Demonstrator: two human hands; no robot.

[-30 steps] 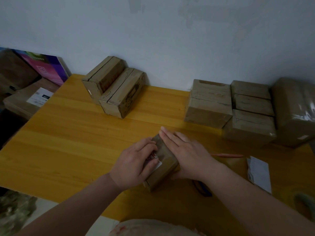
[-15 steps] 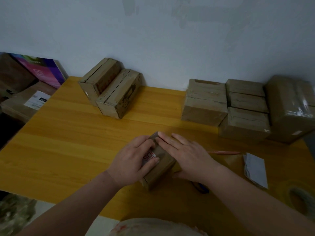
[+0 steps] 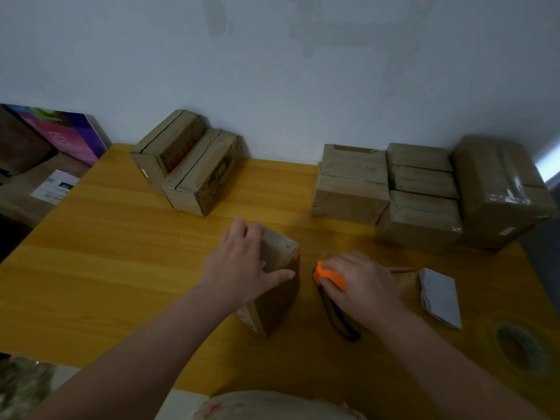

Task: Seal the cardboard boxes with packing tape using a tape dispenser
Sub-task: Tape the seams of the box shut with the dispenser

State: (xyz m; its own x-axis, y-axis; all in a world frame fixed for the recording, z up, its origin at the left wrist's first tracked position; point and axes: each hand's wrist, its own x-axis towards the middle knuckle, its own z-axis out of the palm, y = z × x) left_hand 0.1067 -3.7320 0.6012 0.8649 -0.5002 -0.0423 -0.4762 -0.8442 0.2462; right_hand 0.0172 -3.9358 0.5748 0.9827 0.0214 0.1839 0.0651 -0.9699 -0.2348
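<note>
- The small box stands near the middle of the table.
- The left hand holds this box from above, with the fingers bent over its top and the thumb along its near side.
- The right hand is curled around the orange tape dispenser, which lies just beside the box, not touching it.
</note>
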